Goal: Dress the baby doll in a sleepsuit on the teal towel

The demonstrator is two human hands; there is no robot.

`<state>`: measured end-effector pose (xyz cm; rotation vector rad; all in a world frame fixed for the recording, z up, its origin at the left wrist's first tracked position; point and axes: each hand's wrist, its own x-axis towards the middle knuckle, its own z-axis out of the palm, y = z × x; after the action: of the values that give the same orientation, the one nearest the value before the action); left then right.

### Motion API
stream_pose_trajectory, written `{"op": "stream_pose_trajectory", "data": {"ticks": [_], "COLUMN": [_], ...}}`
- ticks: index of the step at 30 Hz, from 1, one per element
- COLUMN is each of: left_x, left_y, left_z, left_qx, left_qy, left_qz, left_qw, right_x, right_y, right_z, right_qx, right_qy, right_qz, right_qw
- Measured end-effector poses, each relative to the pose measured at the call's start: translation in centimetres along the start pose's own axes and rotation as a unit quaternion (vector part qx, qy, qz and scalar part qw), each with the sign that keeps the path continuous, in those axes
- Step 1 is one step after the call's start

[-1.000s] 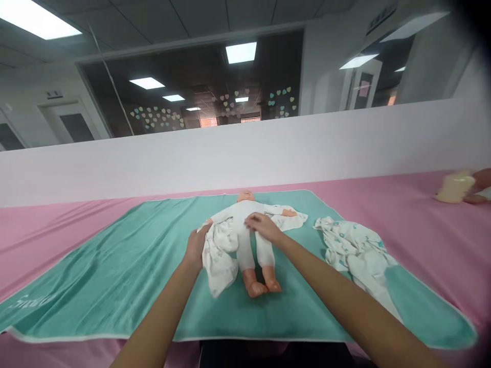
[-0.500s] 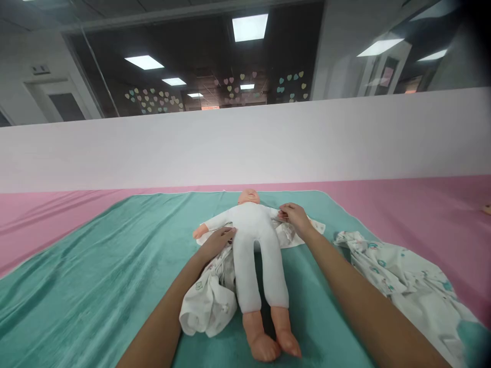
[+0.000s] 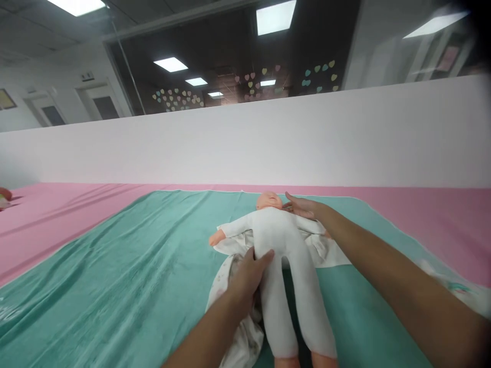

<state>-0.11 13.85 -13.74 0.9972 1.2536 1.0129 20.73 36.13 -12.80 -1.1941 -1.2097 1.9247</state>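
Note:
A baby doll [image 3: 282, 232] with a white cloth body lies on its back, head at the far end, feet cut off by the frame's lower edge. My left hand [image 3: 249, 276] grips the doll's hip, thumb across the front and the other fingers partly hidden at its side. Beside the doll's head my right hand [image 3: 303, 206] is stretched out above its shoulder, fingers extended. A white printed baby garment [image 3: 326, 250] spreads beneath the doll's arms. More of the bunched white cloth [image 3: 218, 283] lies under my left wrist and along the doll's leg.
A teal sheet [image 3: 153, 266] covers part of the pink mat [image 3: 76, 204]. Blurred printed cloth [image 3: 460, 286] lies at the right edge, past my right forearm. Behind the mat stands a low white wall [image 3: 230, 148]. Something small [image 3: 4, 197] sits at the far left.
My right hand has moved from the doll's hand up beside its head. My left hand has shifted from the doll's side to a hold on its hip. The view has turned left.

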Motion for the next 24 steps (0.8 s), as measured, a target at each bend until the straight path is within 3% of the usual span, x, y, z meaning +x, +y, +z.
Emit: {"op": "stream_pose_trajectory", "data": {"ticks": [3, 7, 14, 18, 24], "left_x": [0.2, 0.4, 0.7, 0.6, -0.5], "left_y": [-0.1, 0.3, -0.1, 0.3, 1.9], "left_z": [0.0, 0.1, 0.1, 0.1, -0.3], "left_qx": [-0.086, -0.121, -0.132, -0.137, -0.15], "left_qy": [-0.036, -0.037, -0.035, -0.048, -0.061], "left_qz": [-0.022, -0.043, 0.003, 0.026, 0.067], "left_qw": [0.995, 0.991, 0.991, 0.989, 0.985], "right_x": [1.3, 2.3, 2.9, 1.5, -3.1], "right_y": [0.4, 0.5, 0.7, 0.4, -1.1], "right_z": [-0.1, 0.5, 1.1, 1.8, 4.0], "right_qx": [-0.017, -0.04, -0.059, -0.049, -0.023], "right_qy": [-0.044, -0.101, -0.212, -0.223, -0.208], "right_qz": [0.031, 0.036, 0.062, 0.065, 0.021], "right_qw": [0.998, 0.993, 0.974, 0.971, 0.978]}}
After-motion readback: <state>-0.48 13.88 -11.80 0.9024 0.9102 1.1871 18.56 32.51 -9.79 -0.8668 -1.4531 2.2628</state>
